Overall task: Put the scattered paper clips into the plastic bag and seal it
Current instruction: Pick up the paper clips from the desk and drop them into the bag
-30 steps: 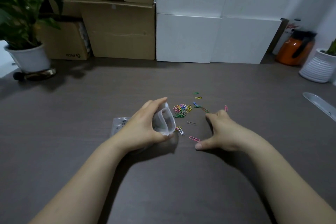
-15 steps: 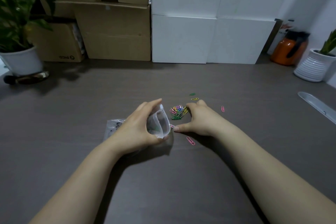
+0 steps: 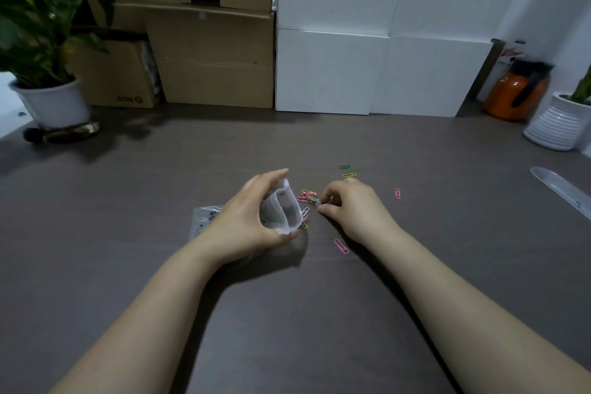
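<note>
My left hand [image 3: 246,221] grips the clear plastic bag [image 3: 281,209] and holds its mouth open toward the right, low over the table. A small heap of coloured paper clips [image 3: 309,197] lies just right of the bag mouth. My right hand [image 3: 350,206] rests beside the heap, thumb and fingers pinched at its right edge; whether a clip is between them is hidden. Stray clips lie apart: a pink one [image 3: 341,246] in front of my right hand, another pink one [image 3: 397,193] farther right, a yellow one [image 3: 349,175] and a green one [image 3: 344,167] behind.
Cardboard boxes [image 3: 211,51] and white panels [image 3: 367,70] line the back of the brown table [image 3: 287,313]. A potted plant [image 3: 48,73] stands back left, an orange jug [image 3: 516,93] and a white ribbed pot [image 3: 558,125] back right. A clear ruler [image 3: 559,190] lies at the right edge.
My right hand has slid from the open table in to the heap of clips and closed its fingers there. My left hand has kept the bag open in the same place.
</note>
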A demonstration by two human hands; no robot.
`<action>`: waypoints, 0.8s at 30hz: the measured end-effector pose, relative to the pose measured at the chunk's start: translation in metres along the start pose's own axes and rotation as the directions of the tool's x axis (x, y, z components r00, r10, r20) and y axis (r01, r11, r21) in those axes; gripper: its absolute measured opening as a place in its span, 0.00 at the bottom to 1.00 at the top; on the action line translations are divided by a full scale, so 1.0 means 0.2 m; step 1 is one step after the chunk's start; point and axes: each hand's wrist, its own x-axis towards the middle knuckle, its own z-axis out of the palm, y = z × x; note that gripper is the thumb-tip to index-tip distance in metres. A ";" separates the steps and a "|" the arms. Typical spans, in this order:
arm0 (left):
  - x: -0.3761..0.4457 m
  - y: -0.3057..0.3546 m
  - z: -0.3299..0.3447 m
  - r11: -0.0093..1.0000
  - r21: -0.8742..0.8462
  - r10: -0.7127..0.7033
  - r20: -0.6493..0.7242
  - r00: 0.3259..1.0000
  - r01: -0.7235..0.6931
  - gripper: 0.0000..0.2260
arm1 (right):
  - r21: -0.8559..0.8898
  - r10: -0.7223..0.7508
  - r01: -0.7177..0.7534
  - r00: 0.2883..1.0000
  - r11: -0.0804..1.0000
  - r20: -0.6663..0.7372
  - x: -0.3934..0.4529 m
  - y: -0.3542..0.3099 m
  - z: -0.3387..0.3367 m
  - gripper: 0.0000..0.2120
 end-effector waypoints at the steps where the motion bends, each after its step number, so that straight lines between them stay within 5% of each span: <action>1: 0.00 0.00 0.00 1.000 -0.001 0.004 -0.002 1.000 -0.004 0.38 | 0.003 0.002 -0.002 1.000 1.000 0.001 -0.01 0.00 -0.01 0.04; 7: -0.05 0.04 -0.06 0.999 -0.033 0.034 -0.065 0.997 -0.036 0.37 | -0.037 0.061 -0.059 0.996 0.998 0.060 -0.07 0.00 -0.05 0.05; 12: -0.08 0.15 -0.17 0.992 -0.104 0.056 -0.158 0.986 -0.073 0.37 | 0.280 0.147 -0.139 0.989 0.950 -0.009 -0.13 -0.01 -0.10 0.06; 14: -0.07 0.18 -0.19 0.989 -0.112 0.079 -0.188 0.979 -0.101 0.37 | 0.521 0.198 -0.194 0.979 0.831 0.050 -0.16 -0.01 -0.10 0.08; 17: -0.06 0.21 -0.13 0.993 -0.047 0.105 -0.118 0.987 -0.112 0.38 | 0.825 0.209 -0.257 0.963 0.503 0.172 -0.19 -0.02 -0.12 0.10; 24: -0.03 0.13 0.08 0.998 0.046 0.043 0.061 0.997 -0.046 0.40 | 0.956 0.046 -0.147 0.989 0.252 0.140 -0.20 -0.16 -0.23 0.08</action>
